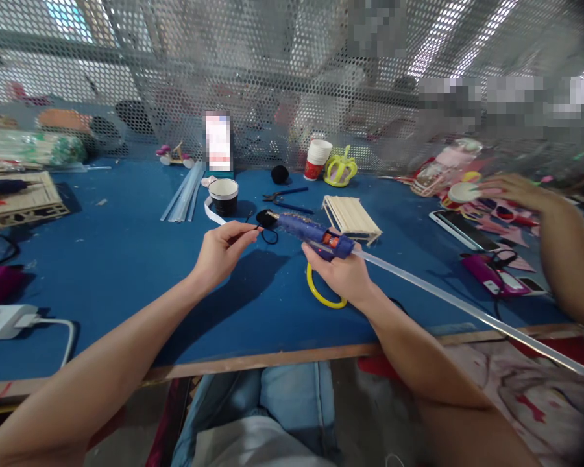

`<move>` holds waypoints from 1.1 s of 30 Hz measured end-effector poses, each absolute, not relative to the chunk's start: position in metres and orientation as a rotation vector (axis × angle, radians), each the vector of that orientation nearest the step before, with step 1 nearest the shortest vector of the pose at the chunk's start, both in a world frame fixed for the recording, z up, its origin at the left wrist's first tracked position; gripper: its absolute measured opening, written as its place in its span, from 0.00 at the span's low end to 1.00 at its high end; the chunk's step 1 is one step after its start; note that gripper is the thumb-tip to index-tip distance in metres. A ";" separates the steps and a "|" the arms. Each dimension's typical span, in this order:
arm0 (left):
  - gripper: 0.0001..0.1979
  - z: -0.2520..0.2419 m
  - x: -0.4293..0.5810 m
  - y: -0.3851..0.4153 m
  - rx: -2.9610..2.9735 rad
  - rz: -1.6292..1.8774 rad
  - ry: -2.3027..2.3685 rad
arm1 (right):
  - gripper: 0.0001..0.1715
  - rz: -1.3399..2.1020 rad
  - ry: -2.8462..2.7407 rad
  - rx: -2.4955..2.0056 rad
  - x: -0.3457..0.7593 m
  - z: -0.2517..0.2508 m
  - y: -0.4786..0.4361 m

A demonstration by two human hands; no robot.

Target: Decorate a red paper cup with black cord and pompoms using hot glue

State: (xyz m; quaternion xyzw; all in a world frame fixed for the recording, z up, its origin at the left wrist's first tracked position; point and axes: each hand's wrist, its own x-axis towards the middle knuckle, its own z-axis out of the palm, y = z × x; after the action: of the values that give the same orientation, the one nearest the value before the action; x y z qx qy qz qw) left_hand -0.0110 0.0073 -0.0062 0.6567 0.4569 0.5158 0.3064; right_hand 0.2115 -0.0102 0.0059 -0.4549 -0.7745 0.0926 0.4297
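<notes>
My right hand (345, 272) is wrapped around a blue hot glue gun (304, 228), with a long clear glue stick (448, 298) running out of its back. The gun's nozzle points left and reaches a small black fuzzy ball (265, 218); whether they touch I cannot tell. Closed in a pinch, my left hand (226, 250) has a thin black strand at its fingertips, just left of the ball. A black loop (270, 238) lies below the ball. Under my right hand shows a yellow ring-shaped thing (324, 298).
Behind my hands are a black cup (224, 196), pliers (286, 194), stacked paper cups (317, 159), a yellow basket (340, 171) and a wooden stick rack (353, 217). Clear glue sticks (185, 193) lie left. At right, another person's hand (516, 191) reaches over clutter.
</notes>
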 end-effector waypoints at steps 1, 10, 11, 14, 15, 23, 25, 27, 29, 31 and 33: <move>0.12 -0.006 -0.011 0.007 1.739 1.363 1.208 | 0.07 0.236 -1.943 -1.133 0.211 0.006 -0.010; 0.11 -0.004 -0.010 0.006 1.706 1.351 1.217 | 0.07 0.260 -1.940 -1.121 0.209 0.012 -0.013; 0.11 -0.004 -0.010 0.006 1.693 1.354 1.215 | 0.07 0.270 -1.943 -1.112 0.209 0.012 -0.013; 0.10 -0.002 -0.009 0.006 1.651 1.350 1.199 | 0.08 0.317 -1.913 -1.109 0.209 0.010 -0.013; 0.10 -0.002 -0.009 0.005 1.634 1.348 1.188 | 0.08 0.329 -1.882 -1.120 0.209 0.009 -0.013; 0.11 0.000 -0.007 0.003 1.181 1.291 0.856 | 0.13 0.556 -1.647 -1.234 0.212 0.008 -0.015; 0.12 0.002 -0.006 0.003 1.087 1.281 0.839 | 0.16 0.580 -1.639 -1.237 0.211 0.010 -0.016; 0.11 0.003 -0.006 0.002 1.043 1.280 0.851 | 0.16 0.588 -1.648 -1.238 0.211 0.009 -0.017; 0.11 0.003 -0.005 0.002 1.040 1.275 0.870 | 0.15 0.595 -1.654 -1.239 0.210 0.008 -0.017; 0.11 0.003 -0.004 0.001 1.069 1.267 0.885 | 0.14 0.587 -1.671 -1.238 0.209 0.006 -0.016; 0.11 0.003 -0.002 0.000 1.115 1.250 0.895 | 0.13 0.579 -1.687 -1.227 0.209 0.005 -0.015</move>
State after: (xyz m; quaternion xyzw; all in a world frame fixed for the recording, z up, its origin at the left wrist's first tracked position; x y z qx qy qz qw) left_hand -0.0023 -0.0001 0.0027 0.4774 0.3833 0.5351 0.5821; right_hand 0.2090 -0.0154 0.0046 -0.5005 -0.6883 0.2363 0.4690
